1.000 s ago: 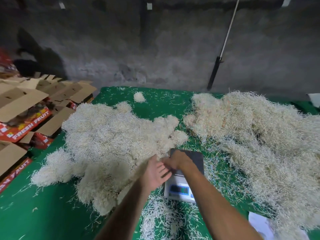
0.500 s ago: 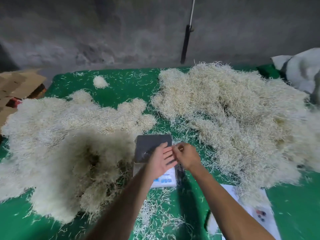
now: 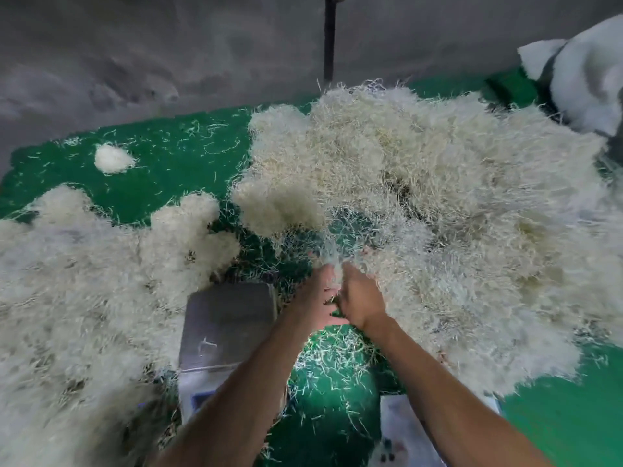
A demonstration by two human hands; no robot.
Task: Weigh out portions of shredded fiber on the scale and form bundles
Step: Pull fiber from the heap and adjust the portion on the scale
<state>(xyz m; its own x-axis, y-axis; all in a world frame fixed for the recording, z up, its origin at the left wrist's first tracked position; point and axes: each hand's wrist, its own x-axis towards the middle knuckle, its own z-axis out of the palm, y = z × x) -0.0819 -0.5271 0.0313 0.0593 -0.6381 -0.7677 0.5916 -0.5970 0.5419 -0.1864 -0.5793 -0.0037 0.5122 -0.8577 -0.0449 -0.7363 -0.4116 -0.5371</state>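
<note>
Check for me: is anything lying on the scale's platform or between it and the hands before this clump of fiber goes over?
Nothing visible blocks it. The left hand and right hand meet at the near edge of the right fiber pile. The scale sits just left of them, its grey platform bare except for one or two stray strands.

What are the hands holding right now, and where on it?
Both hands, left hand and right hand, grip a wisp of shredded fiber at its near end.

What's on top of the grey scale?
The flat grey scale platform holds only a stray fibre strand or two. The left forearm covers its right edge and the display, so anything there is hidden.
</note>
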